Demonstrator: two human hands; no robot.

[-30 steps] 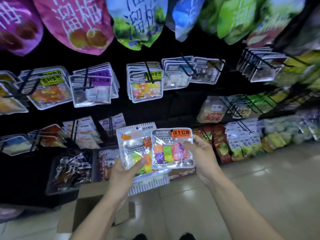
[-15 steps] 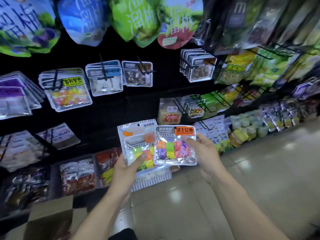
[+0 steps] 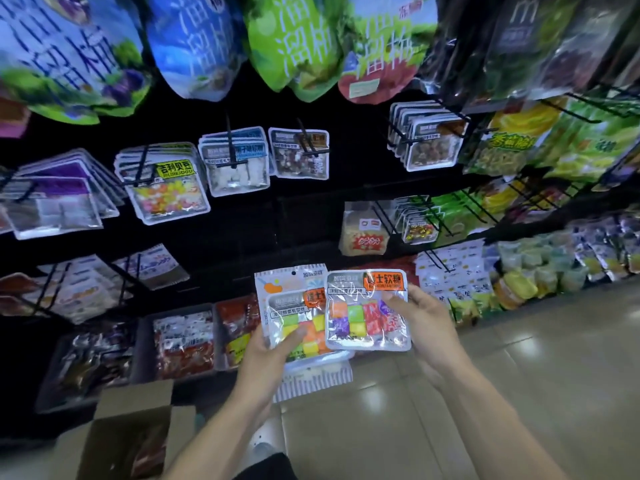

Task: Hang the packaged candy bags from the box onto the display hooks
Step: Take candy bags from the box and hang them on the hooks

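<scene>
My left hand grips a stack of candy bags from below, thumb across the clear front with yellow, green and orange cubes. My right hand holds a single candy bag with an orange label and multicoloured cubes, fingers on its right edge, overlapping the stack. Both are held in front of the black display wall. Display hooks stick out above with several bags hanging on them. The open cardboard box sits on the floor at the lower left.
Large fruit-print pouches hang along the top. Trays of wrapped sweets line the bottom shelf. More hooks with packets run to the right. Glossy tiled floor stretches to the right of the shelving.
The view has swung to the right along the display, so the hanging bags shifted left in frame. Both hands kept their grip on the bags at about the same height.
</scene>
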